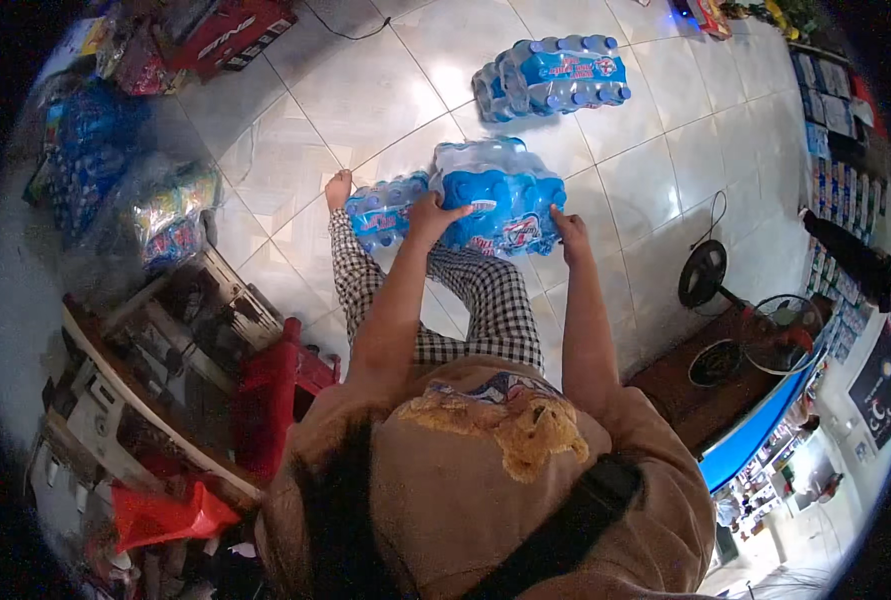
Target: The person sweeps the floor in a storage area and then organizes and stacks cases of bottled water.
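A shrink-wrapped pack of water bottles [501, 202] with blue labels is held up in front of my knees. My left hand [434, 221] grips its left side, thumb over the front face. On the opposite side my right hand [570, 231] clasps the wrap near the lower corner. Partly hidden behind the held pack, another bottle pack [384, 214] is on the floor beside my bare foot [338, 190]. Farther out, more wrapped bottles [558, 75] lie on the white tiles, one bundle overlapping another.
A wooden desk [167, 420] and a red plastic chair [269, 397] stand at my left. More wrapped drinks [171, 214] are stacked beyond them, near a red carton [228, 37]. To my right are a standing fan [781, 330] with a round base [703, 274] and stocked shelves [847, 195].
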{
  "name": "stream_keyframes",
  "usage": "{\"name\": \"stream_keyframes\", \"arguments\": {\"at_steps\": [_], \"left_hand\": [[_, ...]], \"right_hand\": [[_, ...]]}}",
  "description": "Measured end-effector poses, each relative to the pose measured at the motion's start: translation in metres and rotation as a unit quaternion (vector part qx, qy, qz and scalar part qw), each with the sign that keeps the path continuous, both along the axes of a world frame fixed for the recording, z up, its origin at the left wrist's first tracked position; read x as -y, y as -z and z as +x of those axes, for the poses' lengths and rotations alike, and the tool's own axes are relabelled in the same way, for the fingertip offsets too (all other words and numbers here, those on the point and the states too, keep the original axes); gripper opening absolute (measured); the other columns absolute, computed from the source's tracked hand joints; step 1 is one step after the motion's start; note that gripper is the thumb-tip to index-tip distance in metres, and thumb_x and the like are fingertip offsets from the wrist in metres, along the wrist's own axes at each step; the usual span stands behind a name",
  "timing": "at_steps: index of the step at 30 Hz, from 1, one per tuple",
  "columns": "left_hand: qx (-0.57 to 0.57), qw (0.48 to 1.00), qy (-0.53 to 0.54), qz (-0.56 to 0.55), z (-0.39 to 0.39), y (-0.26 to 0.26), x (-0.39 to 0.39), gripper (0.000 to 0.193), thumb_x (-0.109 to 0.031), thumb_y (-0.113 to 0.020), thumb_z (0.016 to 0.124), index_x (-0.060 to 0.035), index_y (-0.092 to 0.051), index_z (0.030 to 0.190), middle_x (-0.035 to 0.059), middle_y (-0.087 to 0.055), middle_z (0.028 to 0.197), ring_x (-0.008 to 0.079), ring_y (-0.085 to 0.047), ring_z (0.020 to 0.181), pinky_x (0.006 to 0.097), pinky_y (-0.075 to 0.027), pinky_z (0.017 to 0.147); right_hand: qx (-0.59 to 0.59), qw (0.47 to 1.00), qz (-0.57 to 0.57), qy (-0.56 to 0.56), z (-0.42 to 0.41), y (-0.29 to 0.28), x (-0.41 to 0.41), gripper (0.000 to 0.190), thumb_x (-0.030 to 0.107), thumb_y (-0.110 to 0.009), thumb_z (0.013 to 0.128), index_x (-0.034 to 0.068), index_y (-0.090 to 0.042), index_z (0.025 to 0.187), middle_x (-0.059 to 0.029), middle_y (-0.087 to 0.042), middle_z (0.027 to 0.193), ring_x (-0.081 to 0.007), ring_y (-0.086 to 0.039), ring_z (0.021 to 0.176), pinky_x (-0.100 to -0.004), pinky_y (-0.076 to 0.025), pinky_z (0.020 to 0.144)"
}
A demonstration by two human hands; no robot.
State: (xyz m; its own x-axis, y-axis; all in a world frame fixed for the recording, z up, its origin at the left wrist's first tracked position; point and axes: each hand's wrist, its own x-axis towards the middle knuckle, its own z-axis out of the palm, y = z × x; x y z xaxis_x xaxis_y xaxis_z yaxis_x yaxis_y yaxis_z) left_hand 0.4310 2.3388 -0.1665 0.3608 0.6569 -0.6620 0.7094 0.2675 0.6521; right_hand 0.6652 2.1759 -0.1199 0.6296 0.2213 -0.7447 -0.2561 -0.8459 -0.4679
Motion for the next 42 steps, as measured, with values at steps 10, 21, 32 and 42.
{"name": "stream_keyframes", "arguments": {"at_steps": [10, 21, 32, 42], "left_hand": [[0.151, 0.976, -0.082, -0.135, -0.071, -0.141, 0.011, 0.053, -0.03, -0.072, 0.073, 0.0017, -0.053, 0.111, 0.0128, -0.059, 0.102, 0.0213, -0.057, 0.092, 0.0324, -0.048, 0.078], [0.074, 0.989, -0.119, 0.048, -0.152, -0.316, -0.01, 0.053, -0.042, -0.066, 0.076, 0.0075, -0.06, 0.091, 0.012, -0.063, 0.079, 0.0182, -0.061, 0.07, 0.0295, -0.049, 0.064], [0.153, 0.955, -0.183, 0.177, -0.264, -0.445, -0.054, 0.056, -0.049, -0.057, 0.08, 0.0068, -0.061, 0.081, 0.0131, -0.062, 0.071, 0.0176, -0.06, 0.064, 0.0295, -0.047, 0.06], [0.15, 0.948, -0.231, 0.156, -0.406, -0.424, -0.113, 0.05, -0.045, -0.057, 0.083, 0.0051, -0.062, 0.087, 0.0099, -0.064, 0.077, 0.0144, -0.06, 0.066, 0.0278, -0.047, 0.062]], "right_hand": [[0.051, 0.992, 0.084, -0.083, -0.052, -0.061, 0.023, 0.054, 0.049, -0.071, 0.067, 0.001, -0.05, 0.076, -0.0083, -0.053, 0.072, -0.0149, -0.05, 0.067, -0.0293, -0.042, 0.059], [0.126, 0.942, 0.152, -0.272, -0.106, -0.251, -0.067, 0.064, 0.059, -0.06, 0.071, -0.005, -0.054, 0.074, -0.0192, -0.057, 0.071, -0.0275, -0.056, 0.068, -0.0384, -0.042, 0.063], [0.228, 0.855, 0.269, -0.381, -0.197, -0.408, -0.176, 0.059, 0.055, -0.061, 0.072, -0.003, -0.051, 0.065, -0.0184, -0.052, 0.06, -0.0247, -0.052, 0.056, -0.0385, -0.04, 0.054], [0.185, 0.843, 0.268, -0.428, -0.344, -0.414, -0.256, 0.052, 0.045, -0.067, 0.071, -0.005, -0.054, 0.071, -0.014, -0.055, 0.062, -0.0184, -0.053, 0.059, -0.0341, -0.043, 0.054]]}}
